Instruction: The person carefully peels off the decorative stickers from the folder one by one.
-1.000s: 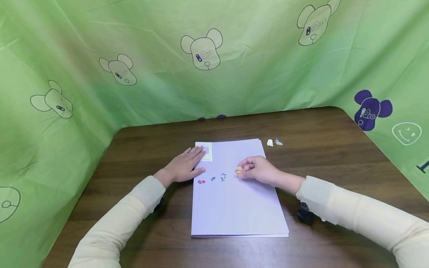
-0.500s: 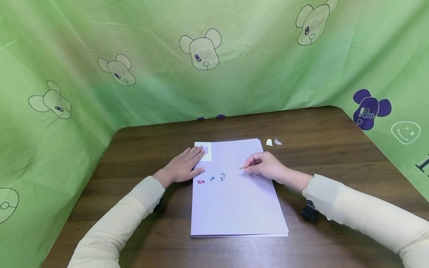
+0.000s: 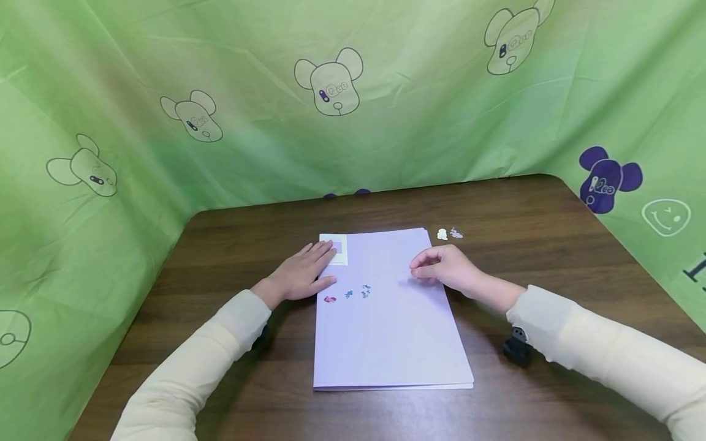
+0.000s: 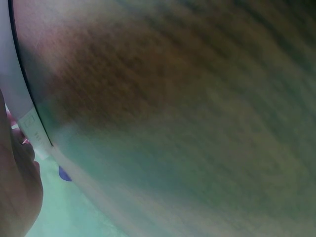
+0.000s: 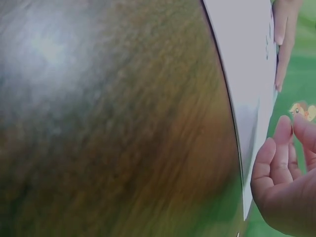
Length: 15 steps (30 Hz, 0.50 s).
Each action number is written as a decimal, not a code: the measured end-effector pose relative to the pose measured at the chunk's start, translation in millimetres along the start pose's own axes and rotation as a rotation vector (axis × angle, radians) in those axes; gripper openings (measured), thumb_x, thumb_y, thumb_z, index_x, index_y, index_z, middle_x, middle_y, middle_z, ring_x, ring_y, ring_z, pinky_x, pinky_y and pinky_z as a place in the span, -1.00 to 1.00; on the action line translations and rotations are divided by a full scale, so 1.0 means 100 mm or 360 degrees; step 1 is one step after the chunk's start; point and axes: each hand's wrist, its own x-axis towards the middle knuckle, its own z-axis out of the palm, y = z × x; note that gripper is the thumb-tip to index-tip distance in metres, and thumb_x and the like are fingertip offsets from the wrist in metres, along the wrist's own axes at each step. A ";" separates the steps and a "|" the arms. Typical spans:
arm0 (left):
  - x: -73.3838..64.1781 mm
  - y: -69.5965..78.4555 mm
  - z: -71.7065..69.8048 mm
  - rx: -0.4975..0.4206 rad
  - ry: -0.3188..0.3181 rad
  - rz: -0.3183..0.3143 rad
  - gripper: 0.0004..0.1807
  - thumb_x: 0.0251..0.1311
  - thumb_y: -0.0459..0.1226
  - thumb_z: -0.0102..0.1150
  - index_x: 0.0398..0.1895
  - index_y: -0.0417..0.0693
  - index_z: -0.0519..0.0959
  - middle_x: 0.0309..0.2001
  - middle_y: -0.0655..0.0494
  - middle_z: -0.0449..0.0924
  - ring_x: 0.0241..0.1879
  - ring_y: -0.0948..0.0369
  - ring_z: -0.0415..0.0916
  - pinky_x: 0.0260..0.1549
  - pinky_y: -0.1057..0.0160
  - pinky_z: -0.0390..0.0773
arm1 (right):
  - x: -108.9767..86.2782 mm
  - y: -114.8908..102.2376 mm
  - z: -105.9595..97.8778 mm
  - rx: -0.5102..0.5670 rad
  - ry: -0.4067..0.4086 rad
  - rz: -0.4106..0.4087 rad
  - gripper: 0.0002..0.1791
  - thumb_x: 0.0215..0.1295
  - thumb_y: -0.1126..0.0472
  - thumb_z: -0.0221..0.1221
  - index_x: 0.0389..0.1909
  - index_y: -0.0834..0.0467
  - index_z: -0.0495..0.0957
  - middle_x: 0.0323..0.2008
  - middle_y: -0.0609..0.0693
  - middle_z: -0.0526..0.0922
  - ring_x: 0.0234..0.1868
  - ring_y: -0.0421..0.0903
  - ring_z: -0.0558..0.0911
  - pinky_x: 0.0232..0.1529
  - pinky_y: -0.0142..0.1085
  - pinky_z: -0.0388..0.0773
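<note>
My left hand (image 3: pixel 300 272) lies flat on the upper left of a pale lilac folder (image 3: pixel 391 349), its fingers over the edge of a white label (image 3: pixel 341 254). Above the folder's right side, my right hand (image 3: pixel 445 268) pinches a small pony sticker (image 5: pixel 302 109) between thumb and finger. That sticker is orange and yellow in the right wrist view; in the head view it can hardly be seen. A pink sticker (image 3: pixel 330 299), a blue sticker (image 3: pixel 349 294) and another blue sticker (image 3: pixel 366 291) lie in a row on the folder.
Beyond the folder's far right corner, a whitish cut-out (image 3: pixel 442 234) and a pale purple cut-out (image 3: pixel 456 233) lie on the brown wooden table (image 3: pixel 248 245). A green printed cloth (image 3: pixel 248 153) hangs behind the table.
My right hand has moved right and slightly away from me, carrying the pony sticker from beside the row. The sticker has turned from face-up to nearly edge-on. My left hand stays put.
</note>
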 end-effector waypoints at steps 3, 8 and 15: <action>0.00 0.00 0.00 0.0008 -0.0005 -0.0010 -0.15 0.41 0.25 -0.36 0.55 -0.09 -0.08 0.55 0.01 -0.20 0.51 0.15 -0.30 0.41 0.16 -0.27 | -0.01 0.01 -0.03 -0.0041 0.0032 -0.0018 -0.77 0.15 0.37 0.33 -0.21 0.43 0.62 -0.43 0.01 0.67 -0.40 -0.17 0.58 -0.38 -0.36 0.52; 0.01 0.00 0.00 0.0011 0.0002 -0.0009 -0.15 0.41 0.24 -0.35 0.55 -0.09 -0.07 0.55 0.00 -0.19 0.51 0.15 -0.29 0.42 0.15 -0.25 | -0.02 0.01 -0.08 -0.0099 0.0091 -0.0031 -0.74 0.15 0.32 0.35 -0.18 0.41 0.64 -0.37 0.00 0.69 -0.35 -0.24 0.58 -0.31 -0.42 0.51; 0.01 0.00 0.02 0.0014 0.0006 -0.0004 -0.15 0.41 0.24 -0.36 0.55 -0.10 -0.08 0.55 -0.01 -0.20 0.51 0.14 -0.30 0.42 0.14 -0.26 | -0.05 0.03 -0.18 -0.0112 0.0133 -0.0031 -0.67 0.17 0.27 0.36 -0.11 0.40 0.64 -0.28 0.06 0.71 -0.34 -0.24 0.59 -0.27 -0.41 0.54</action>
